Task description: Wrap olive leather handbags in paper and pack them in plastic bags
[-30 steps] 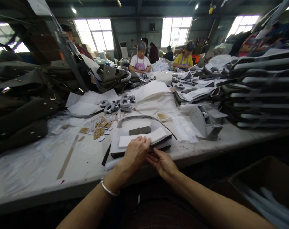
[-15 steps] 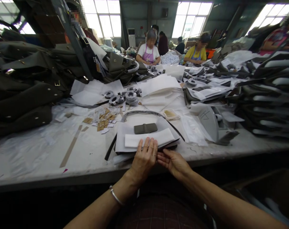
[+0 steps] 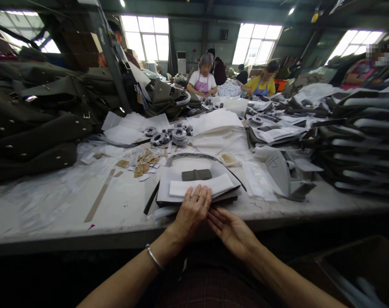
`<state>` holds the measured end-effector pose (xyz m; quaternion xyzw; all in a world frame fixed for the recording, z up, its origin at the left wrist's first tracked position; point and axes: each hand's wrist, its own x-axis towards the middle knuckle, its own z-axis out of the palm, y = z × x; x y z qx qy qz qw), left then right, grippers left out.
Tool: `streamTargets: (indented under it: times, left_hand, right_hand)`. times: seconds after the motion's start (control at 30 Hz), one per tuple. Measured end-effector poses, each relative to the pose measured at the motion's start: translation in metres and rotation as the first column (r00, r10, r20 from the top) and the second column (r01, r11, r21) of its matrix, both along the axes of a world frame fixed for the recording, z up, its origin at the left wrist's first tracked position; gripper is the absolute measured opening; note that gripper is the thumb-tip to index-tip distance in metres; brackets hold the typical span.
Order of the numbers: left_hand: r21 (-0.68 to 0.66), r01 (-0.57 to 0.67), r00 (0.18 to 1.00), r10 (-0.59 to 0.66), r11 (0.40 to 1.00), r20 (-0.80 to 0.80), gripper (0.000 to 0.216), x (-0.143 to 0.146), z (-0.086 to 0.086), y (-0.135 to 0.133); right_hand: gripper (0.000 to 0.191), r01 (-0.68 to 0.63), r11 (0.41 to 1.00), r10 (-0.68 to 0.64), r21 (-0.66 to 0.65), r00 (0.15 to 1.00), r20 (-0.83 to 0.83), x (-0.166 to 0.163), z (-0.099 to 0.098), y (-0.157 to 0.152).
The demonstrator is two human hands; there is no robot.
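While L hand (image 3: 195, 209) lies flat, fingers slightly apart, on white strip (image 3: 217, 183) atop dark bag (image 3: 227, 199), from remote I can't tell if R hand (image 3: 234, 231) grips bag's front edge. Strip prob. light, soft; hold by ends.

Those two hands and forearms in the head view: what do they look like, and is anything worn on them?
A person's bare hands: neither the left hand nor the right hand wears a glove, and no sleeves show. A narrow, curved, shiny silver-coloured bangle sits at the left wrist; nothing shows on the right wrist.
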<state>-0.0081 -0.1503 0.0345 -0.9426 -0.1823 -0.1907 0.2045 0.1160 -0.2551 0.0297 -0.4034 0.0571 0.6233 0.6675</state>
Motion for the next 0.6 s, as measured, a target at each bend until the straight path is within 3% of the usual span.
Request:
streamTargets:
  times: [0.3, 0.4, 0.47, 0.53, 0.57, 0.6]
  left_hand:
    - [0.076, -0.113, 0.991, 0.107, 0.991, 0.082, 0.041, 0.001, -0.001, 0.003]
    - [0.105, -0.145, 0.984, 0.133, 0.984, 0.115, 0.039, 0.001, -0.003, 0.008]
    - [0.125, -0.126, 0.985, 0.11, 0.984, 0.13, 0.036, 0.001, -0.005, 0.013]
    - [0.139, -0.082, 0.988, 0.062, 0.987, 0.143, 0.033, 0.0, -0.007, 0.017]
    - [0.141, -0.06, 0.988, 0.039, 0.988, 0.148, 0.032, -0.001, -0.007, 0.019]
    - [0.137, -0.041, 0.988, 0.02, 0.99, 0.153, 0.031, -0.002, -0.008, 0.02]
  right_hand:
    - [0.009, 0.029, 0.994, -0.025, 0.108, 0.999, -0.035, -0.008, 0.004, 0.015]
    - [0.013, -0.016, 0.992, 0.015, 0.126, 1.0, 0.012, -0.008, 0.001, 0.018]
    - [0.021, -0.112, 0.985, 0.095, 0.129, 0.986, 0.135, -0.003, 0.004, 0.015]
    - [0.025, -0.268, 0.96, 0.21, 0.077, 0.875, 0.436, 0.007, 0.012, 0.009]
    - [0.024, -0.318, 0.947, 0.217, 0.043, 0.734, 0.644, 0.013, 0.018, 0.007]
    - [0.02, -0.335, 0.942, 0.157, 0.03, 0.517, 0.841, 0.019, 0.026, 0.005]
